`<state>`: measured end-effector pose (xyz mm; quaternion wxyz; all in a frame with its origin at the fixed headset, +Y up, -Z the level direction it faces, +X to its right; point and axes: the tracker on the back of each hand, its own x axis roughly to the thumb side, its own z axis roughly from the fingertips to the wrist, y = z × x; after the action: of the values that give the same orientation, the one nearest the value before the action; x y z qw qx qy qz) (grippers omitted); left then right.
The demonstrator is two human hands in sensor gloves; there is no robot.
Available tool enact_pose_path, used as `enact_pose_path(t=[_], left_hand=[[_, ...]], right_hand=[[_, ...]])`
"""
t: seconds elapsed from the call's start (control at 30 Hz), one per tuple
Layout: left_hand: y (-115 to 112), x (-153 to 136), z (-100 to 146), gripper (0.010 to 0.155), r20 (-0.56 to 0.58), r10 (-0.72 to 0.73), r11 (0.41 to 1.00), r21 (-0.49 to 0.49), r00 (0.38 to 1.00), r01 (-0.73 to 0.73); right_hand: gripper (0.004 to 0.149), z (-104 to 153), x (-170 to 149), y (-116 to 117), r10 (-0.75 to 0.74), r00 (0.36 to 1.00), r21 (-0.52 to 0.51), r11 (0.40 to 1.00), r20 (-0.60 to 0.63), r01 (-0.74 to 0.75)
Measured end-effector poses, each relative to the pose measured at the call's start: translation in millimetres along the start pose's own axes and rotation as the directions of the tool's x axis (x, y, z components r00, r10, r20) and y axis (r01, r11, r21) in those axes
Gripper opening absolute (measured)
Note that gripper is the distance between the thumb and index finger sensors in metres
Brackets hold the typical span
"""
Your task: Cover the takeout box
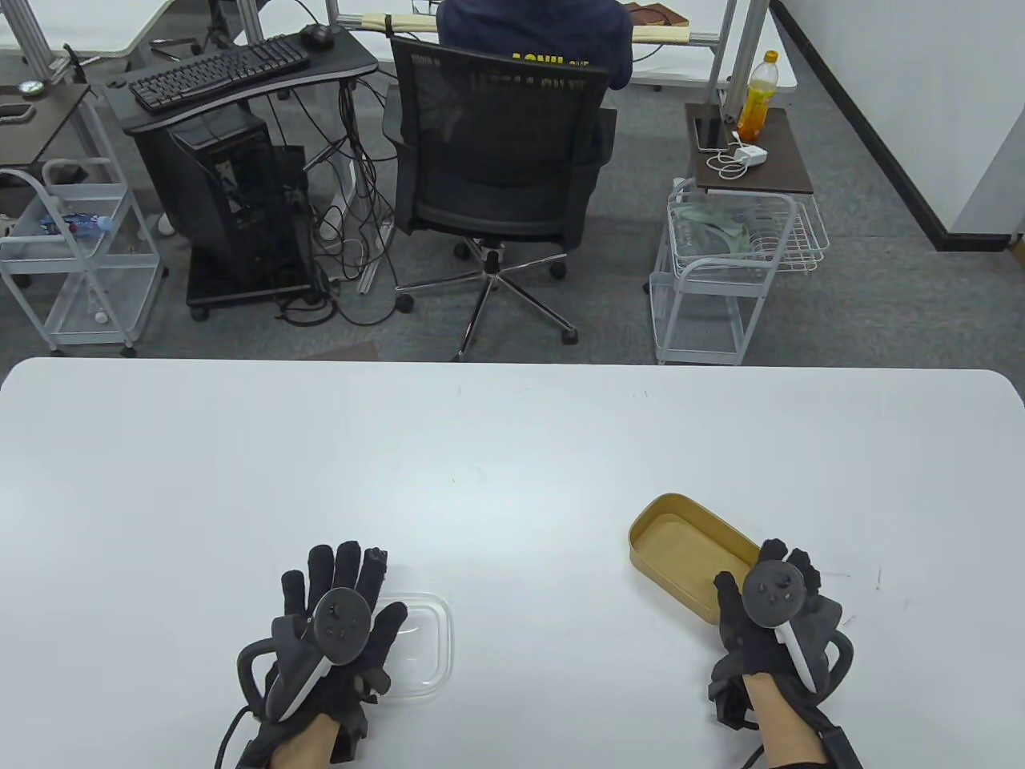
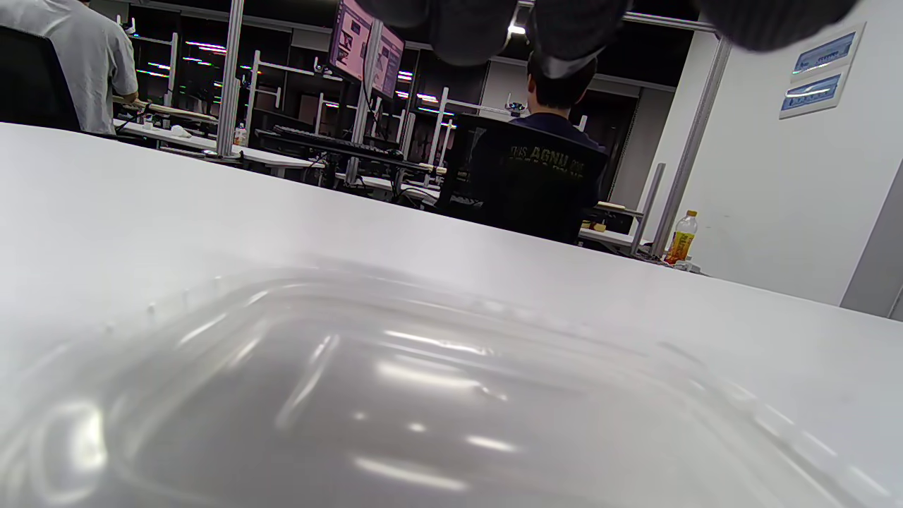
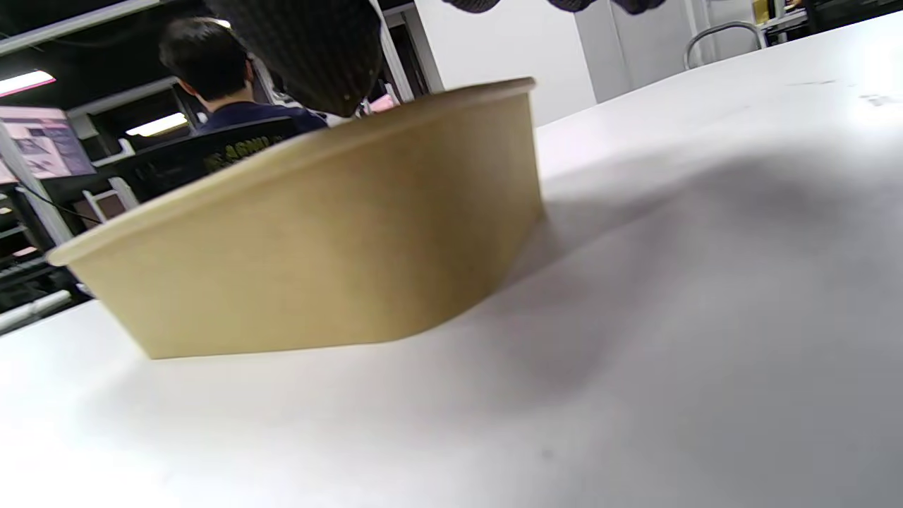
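A brown paper takeout box [image 1: 681,549], open and empty, sits on the white table [image 1: 480,465] at the right front. A clear plastic lid [image 1: 424,641] lies flat at the left front. My left hand [image 1: 352,585] is spread over the lid's left part, fingers extended. In the left wrist view the lid [image 2: 395,395] lies close below and the fingertips [image 2: 564,35] hang above it. My right hand [image 1: 761,573] straddles the box's near right end, thumb over the rim. In the right wrist view the thumb [image 3: 310,56] hovers above the box wall [image 3: 338,240]; no firm grip shows.
Beyond the table's far edge stand an office chair [image 1: 496,160] with a seated person, a computer desk [image 1: 232,72] and wire carts [image 1: 721,272]. The box and the lid lie about a hand's width apart.
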<state>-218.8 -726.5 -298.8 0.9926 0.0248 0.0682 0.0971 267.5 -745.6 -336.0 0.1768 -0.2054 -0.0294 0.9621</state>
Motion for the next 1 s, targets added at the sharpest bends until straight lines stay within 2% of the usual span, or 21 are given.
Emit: enact_pose_path(t=[0.23,0.3,0.4,0.7,1.0], left_hand=[[-0.1,-0.4,-0.3,0.071,-0.001,0.001,1.000,0.001,1.000,-0.001],[-0.1,-0.9,-0.4,0.071,-0.003,0.002,1.000,0.000,1.000,-0.002],[0.2,-1.2,-0.2,0.071,-0.004,0.001,1.000,0.000,1.000,-0.001],[1.3,-1.3,0.1,0.071,-0.002,0.004,1.000,0.012,1.000,-0.004],[1.6,-2.1,0.4,0.071,0.001,0.005,1.000,0.017,1.000,-0.005]], right_hand=[[0.087,-4.9,-8.3,-0.3,0.123,0.987,0.058,0.991,-0.104,-0.117],[0.080,-7.5,-12.5,-0.9,0.078,0.988,0.091,0.994,-0.132,-0.066],[0.060,-9.5,-15.0,-1.7,-0.030,0.988,0.084,0.995,-0.148,0.043],[0.054,3.7,13.7,-9.6,-0.017,0.999,0.006,1.000,0.030,0.017],[0.054,30.4,64.9,4.5,-0.004,0.967,0.016,1.000,0.256,0.000]])
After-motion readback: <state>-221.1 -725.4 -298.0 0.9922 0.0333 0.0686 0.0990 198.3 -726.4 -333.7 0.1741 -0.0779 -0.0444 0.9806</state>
